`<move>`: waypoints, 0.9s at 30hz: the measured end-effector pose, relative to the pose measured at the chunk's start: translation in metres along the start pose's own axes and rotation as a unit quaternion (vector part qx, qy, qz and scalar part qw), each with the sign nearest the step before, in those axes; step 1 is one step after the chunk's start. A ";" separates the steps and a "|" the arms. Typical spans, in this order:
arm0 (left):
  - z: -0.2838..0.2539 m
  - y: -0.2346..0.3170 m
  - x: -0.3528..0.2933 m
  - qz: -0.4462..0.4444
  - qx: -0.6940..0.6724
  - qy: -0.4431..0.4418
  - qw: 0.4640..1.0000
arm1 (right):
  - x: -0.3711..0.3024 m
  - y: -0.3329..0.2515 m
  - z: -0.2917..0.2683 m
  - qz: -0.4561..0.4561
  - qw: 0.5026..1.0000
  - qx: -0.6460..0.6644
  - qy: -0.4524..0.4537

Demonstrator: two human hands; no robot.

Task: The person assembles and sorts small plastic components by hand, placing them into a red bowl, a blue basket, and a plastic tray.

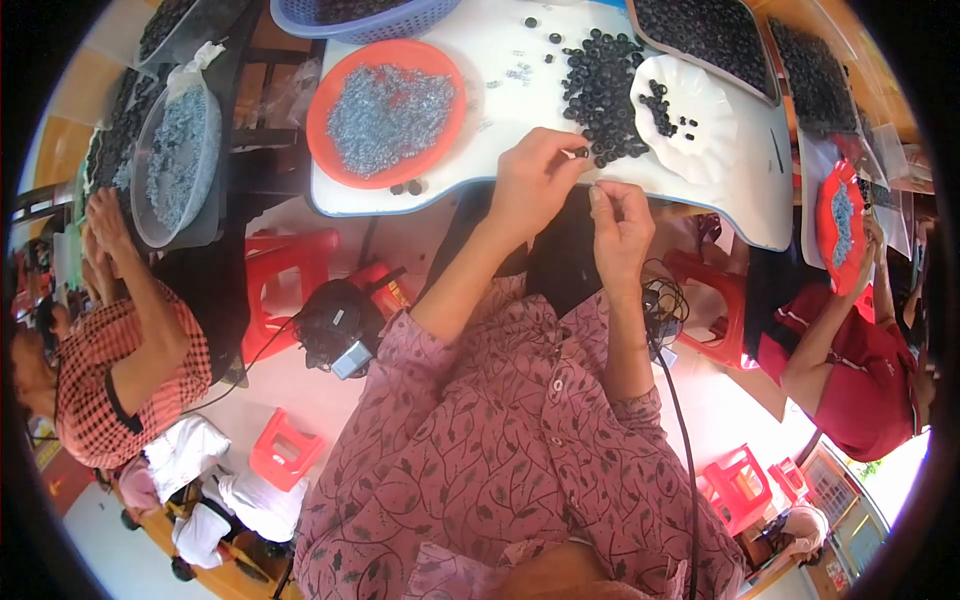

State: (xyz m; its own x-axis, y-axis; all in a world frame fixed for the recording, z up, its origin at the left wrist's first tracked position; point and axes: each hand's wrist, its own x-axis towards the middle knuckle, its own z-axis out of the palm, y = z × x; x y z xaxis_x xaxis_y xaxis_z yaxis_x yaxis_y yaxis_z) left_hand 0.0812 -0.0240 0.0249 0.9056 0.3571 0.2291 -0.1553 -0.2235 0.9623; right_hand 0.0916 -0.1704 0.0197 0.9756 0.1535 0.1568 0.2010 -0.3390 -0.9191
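Above the near edge of the white table, my left hand (536, 188) is closed in a pinch. A small black round part (582, 153) shows at its fingertips, with a short pale sliver beside it. Just right of it, my right hand (622, 228) has thumb and forefinger pressed together; what they hold, if anything, is too small to make out. Beyond the hands lies a loose pile of black round parts (603, 92). A white scalloped dish (700, 155) beside the pile holds a few more. To the left, an orange-red plate (318, 120) carries many tiny silvery-blue pieces.
A tray of black parts (705, 40) and a blue-purple basket (380, 28) stand at the table's far side. Co-workers sit left and right, near a clear tub (180, 225) and a red dish (832, 235). Red stools (290, 285) flank me; a black cable (688, 450) hangs at my right.
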 end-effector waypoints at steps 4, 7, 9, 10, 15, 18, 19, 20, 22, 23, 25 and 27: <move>-0.014 0.006 -0.012 -0.150 -0.396 -0.043 0.905 | 0.000 0.000 0.001 -0.004 1.000 0.005 0.000; -0.019 0.007 -0.021 -0.167 -0.525 -0.050 0.833 | -0.001 -0.004 0.003 0.006 1.000 0.007 -0.008; -0.021 0.001 -0.028 -0.166 -0.555 -0.059 0.813 | -0.002 -0.008 0.004 -0.006 1.000 0.006 -0.013; -0.022 -0.001 -0.030 -0.164 -0.584 -0.068 0.792 | -0.003 -0.010 0.005 -0.006 1.000 0.006 -0.015; -0.025 -0.003 -0.039 -0.188 -0.628 -0.065 0.752 | -0.004 -0.017 0.006 -0.017 0.999 -0.016 -0.025; -0.027 -0.007 -0.043 -0.194 -0.645 -0.066 0.737 | -0.006 -0.018 0.008 -0.011 1.000 -0.008 -0.025; -0.028 -0.008 -0.043 -0.194 -0.651 -0.067 0.731 | -0.006 -0.018 0.009 -0.011 1.000 -0.008 -0.026; -0.029 -0.008 -0.044 -0.193 -0.652 -0.066 0.730 | -0.006 -0.018 0.009 -0.005 1.000 0.001 -0.027; -0.030 -0.007 -0.045 -0.195 -0.646 -0.066 0.735 | -0.007 -0.017 0.010 0.001 1.000 0.011 -0.029; -0.030 -0.007 -0.046 -0.194 -0.647 -0.065 0.735 | -0.008 -0.016 0.010 0.006 0.999 0.017 -0.033; -0.029 -0.009 -0.047 -0.195 -0.655 -0.053 0.728 | -0.008 -0.017 0.010 0.010 0.999 0.024 -0.037; -0.029 -0.014 -0.049 -0.198 -0.654 -0.043 0.729 | -0.010 -0.023 0.008 0.034 0.997 0.045 -0.049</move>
State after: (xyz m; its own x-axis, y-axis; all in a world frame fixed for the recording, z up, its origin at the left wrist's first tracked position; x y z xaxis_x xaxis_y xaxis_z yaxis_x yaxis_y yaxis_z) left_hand 0.0279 -0.0122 0.0040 0.9943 0.0874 -0.0603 -0.0672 0.9576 0.2802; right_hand 0.0769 -0.1567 0.0363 0.9724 0.2253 0.0605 0.1214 -0.2675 -0.9559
